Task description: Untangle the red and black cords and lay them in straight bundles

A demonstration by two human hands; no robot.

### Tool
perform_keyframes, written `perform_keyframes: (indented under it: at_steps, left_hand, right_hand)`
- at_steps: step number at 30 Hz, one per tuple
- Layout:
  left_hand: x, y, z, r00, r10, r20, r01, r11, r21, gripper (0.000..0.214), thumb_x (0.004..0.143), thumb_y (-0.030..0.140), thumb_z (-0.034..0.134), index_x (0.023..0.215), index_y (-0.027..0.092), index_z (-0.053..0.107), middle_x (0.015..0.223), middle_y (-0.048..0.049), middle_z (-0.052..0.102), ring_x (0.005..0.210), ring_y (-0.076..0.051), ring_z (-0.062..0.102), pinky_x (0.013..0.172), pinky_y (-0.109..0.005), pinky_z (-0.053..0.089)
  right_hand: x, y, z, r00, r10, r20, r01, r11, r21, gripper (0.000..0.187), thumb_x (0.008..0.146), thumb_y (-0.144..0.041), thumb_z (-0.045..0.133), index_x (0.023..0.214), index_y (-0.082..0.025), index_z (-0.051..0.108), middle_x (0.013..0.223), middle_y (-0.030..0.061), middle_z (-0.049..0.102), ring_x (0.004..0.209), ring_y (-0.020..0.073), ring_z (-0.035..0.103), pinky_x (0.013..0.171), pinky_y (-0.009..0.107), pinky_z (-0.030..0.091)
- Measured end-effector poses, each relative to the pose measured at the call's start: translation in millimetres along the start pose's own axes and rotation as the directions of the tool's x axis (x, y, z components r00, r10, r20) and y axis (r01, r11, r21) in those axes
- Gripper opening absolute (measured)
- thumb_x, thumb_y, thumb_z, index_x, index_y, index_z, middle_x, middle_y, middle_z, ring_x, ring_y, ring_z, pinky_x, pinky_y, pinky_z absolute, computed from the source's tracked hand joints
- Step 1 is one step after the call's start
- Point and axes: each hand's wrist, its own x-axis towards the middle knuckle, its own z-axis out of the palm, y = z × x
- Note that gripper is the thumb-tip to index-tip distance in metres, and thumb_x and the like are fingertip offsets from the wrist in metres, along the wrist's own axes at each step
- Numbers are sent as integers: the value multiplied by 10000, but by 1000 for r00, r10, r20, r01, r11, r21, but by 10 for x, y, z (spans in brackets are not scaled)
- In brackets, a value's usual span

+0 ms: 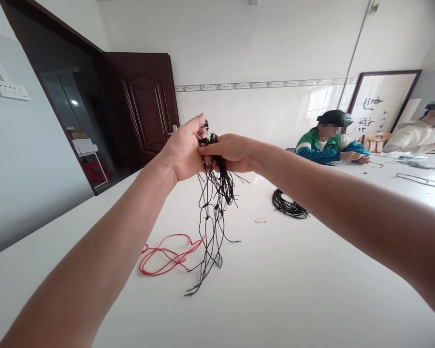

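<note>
- We saw the left hand (pixel 183 150) and right hand (pixel 232 153) closed on knotted black cords (pixel 213 208).
- We judged that high grip sound: the cords hung separately.

The left hand (pixel 183 150) and right hand (pixel 232 152) grip knotted black cords (pixel 213 208) above the desk (pixel 293 290), where a red cord (pixel 163 256) and a black coil (pixel 288 205) lie.

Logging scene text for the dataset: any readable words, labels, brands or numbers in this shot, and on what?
Nothing can be quoted: the brushed characters on the framed calligraphy are too blurred to read, and the wall socket plate shows no legible marking.
</note>
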Motion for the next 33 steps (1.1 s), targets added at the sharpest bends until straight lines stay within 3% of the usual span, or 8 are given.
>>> perform_keyframes:
  at_steps: [5,9,12,14,18,25,29,33]
  left_hand:
    - [-56,4,189,997,46,59,-44,999,-30,183,668,307,574,723,176,459,628,-6,480,554,-130,506,603,-335,440]
    - [-310,-452,253,949,271,-159,-297,940,-171,116,680,214,579,730,176,481,769,-20,569,746,-126,561,756,-276,441]
    - [-580,-981,224,997,-22,-68,0,953,-303,167,735,333,540,775,171,536,725,-14,573,729,-119,565,761,-260,449]
    - [-727,-1311,177,970,-243,13,229,898,-376,235,741,420,513,790,195,562,680,7,566,640,-89,541,687,-219,458]
    - [-823,-1693,74,938,-343,59,343,883,-320,299,759,436,475,837,177,602,834,-46,598,744,-114,550,660,-200,446]
    - [-456,-1518,44,958,-284,37,283,923,-261,263,743,379,516,879,183,626,918,-51,596,850,-140,522,679,-207,426]
    - [-260,-1296,128,990,-128,61,136,979,-149,227,750,355,515,870,193,619,898,-27,588,874,-145,511,710,-234,412]
    - [-221,-1204,201,993,-70,95,83,988,-133,193,769,348,497,779,182,596,769,-6,537,739,-117,508,650,-249,410]
  right_hand:
    - [-146,-141,-144,993,-52,-109,40,993,-113,94,774,-116,420,692,-162,427,618,17,482,558,92,511,548,246,494]
    - [-349,79,-236,982,-104,-156,62,966,-250,105,764,-192,400,663,-174,423,614,10,484,514,77,478,476,212,444]
    - [-553,541,-183,997,-45,-62,14,903,-430,147,715,-201,455,571,-177,442,523,15,492,440,90,435,387,223,354]
    - [-691,898,-92,1000,-9,23,20,849,-528,151,693,-193,464,542,-182,459,493,13,496,411,97,413,369,236,308]
    - [-852,1372,52,993,-37,109,96,789,-607,198,669,-168,467,483,-199,407,511,-1,474,444,106,395,406,257,290]
    - [-649,1299,-120,986,-144,82,163,765,-623,149,700,-167,444,565,-206,394,615,-7,444,546,108,400,485,252,314]
    - [-612,1117,-213,974,-224,-6,173,767,-617,139,755,-190,415,618,-184,389,631,-10,422,559,92,391,476,229,316]
    - [-670,1034,-254,966,-240,-93,144,804,-577,164,792,-207,427,631,-179,410,590,-17,434,529,81,388,450,219,309]
